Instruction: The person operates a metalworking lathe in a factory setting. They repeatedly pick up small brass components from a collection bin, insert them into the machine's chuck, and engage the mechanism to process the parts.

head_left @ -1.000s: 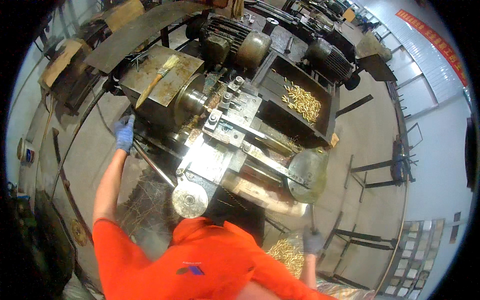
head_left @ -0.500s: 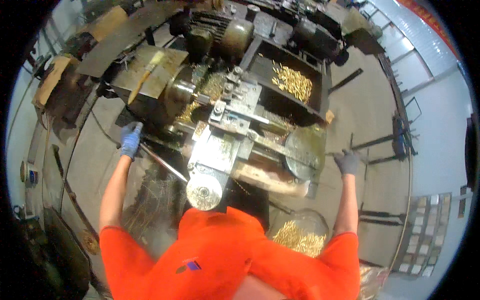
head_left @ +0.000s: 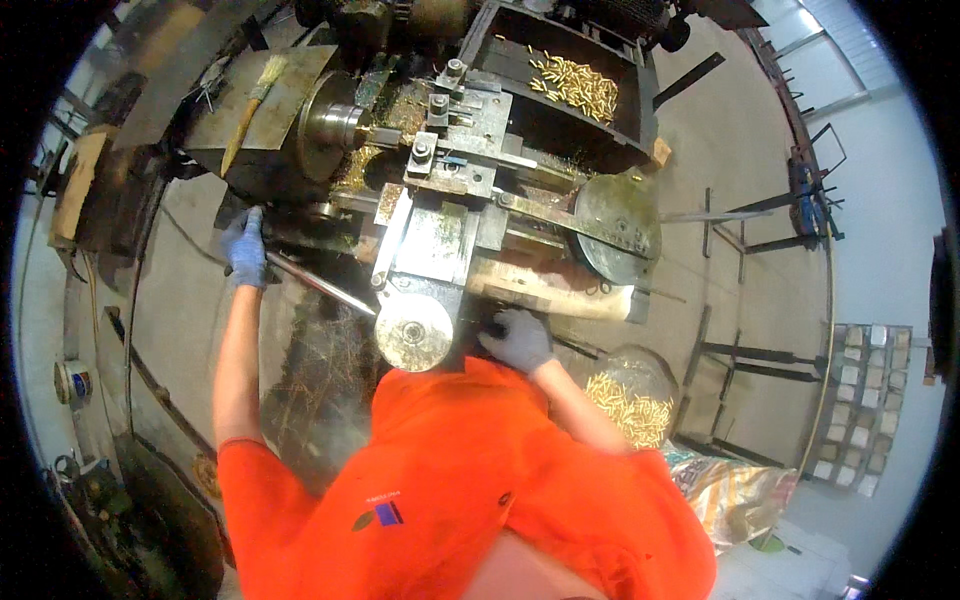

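My left hand (head_left: pixel 245 247), in a blue glove, is closed round the outer end of a shiny metal lever (head_left: pixel 325 287). The lever slants down to a round metal disc (head_left: pixel 414 332) at the front of a lathe. In a grey glove, my right hand (head_left: pixel 518 340) is beside that disc, below the machine's front edge. Its fingers are curled and their tips partly hidden, so what they hold, if anything, cannot be made out. Above, the tool slide (head_left: pixel 462 150) faces the chuck (head_left: pixel 328 126), where a brass-coloured piece (head_left: pixel 380 135) sticks out.
A dark metal tray (head_left: pixel 650 120) holds small brass pieces (head_left: pixel 575 85). More brass pieces (head_left: pixel 630 410) lie in a round container at lower right, near a shiny sack (head_left: pixel 735 495). A brush (head_left: pixel 250 115) rests on the headstock. Metal racks (head_left: pixel 765 355) stand at right.
My right hand has swung in from the far right to the front of the machine beside the disc. My left hand stays on the lever. The view has shifted.
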`<act>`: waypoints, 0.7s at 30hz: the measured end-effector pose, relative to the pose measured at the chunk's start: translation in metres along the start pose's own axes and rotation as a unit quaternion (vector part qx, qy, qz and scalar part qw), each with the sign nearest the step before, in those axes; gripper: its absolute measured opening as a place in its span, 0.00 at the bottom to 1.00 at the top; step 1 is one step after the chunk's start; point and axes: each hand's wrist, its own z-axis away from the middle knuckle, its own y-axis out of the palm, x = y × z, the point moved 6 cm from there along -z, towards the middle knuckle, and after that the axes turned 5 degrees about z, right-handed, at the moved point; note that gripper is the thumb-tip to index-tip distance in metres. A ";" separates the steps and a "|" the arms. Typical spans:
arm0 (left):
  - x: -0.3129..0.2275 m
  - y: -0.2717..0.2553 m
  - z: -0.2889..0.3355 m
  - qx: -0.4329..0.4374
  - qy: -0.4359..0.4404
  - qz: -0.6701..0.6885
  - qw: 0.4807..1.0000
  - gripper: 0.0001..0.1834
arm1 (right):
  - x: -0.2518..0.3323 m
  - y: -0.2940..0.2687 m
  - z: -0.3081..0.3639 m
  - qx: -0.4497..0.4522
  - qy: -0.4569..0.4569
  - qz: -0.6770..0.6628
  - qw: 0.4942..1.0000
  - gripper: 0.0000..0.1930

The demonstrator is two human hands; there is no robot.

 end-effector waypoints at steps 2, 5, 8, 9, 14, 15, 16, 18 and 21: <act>0.001 -0.004 0.003 -0.010 0.001 0.010 1.000 0.11 | -0.027 -0.008 0.010 -0.040 -0.014 -0.012 0.999 0.22; 0.009 -0.006 0.008 -0.025 0.007 0.034 0.999 0.11 | -0.072 -0.041 0.054 -0.141 0.011 0.021 0.990 0.18; -0.001 0.003 0.010 -0.042 -0.027 0.068 0.996 0.10 | -0.163 -0.024 0.093 -0.116 0.168 -0.094 0.974 0.15; 0.002 0.004 0.008 -0.044 -0.002 0.061 0.997 0.10 | -0.193 -0.016 0.106 -0.142 0.265 -0.209 0.931 0.15; -0.005 0.003 0.009 -0.058 0.014 0.071 0.996 0.10 | -0.256 -0.022 0.118 -0.208 0.369 -0.279 0.862 0.25; -0.005 0.004 0.012 -0.055 -0.020 0.090 0.994 0.10 | -0.258 -0.027 0.114 -0.195 0.366 -0.204 0.887 0.27; -0.005 0.005 0.016 -0.051 -0.054 0.108 0.991 0.10 | -0.260 -0.033 0.110 -0.181 0.362 -0.128 0.906 0.28; -0.001 0.003 0.013 -0.049 -0.056 0.117 0.990 0.09 | -0.268 -0.042 0.099 -0.141 0.336 -0.045 0.930 0.28; 0.020 0.003 0.008 -0.047 -0.028 0.106 0.993 0.09 | -0.226 -0.077 0.069 -0.168 0.264 -0.105 0.944 0.25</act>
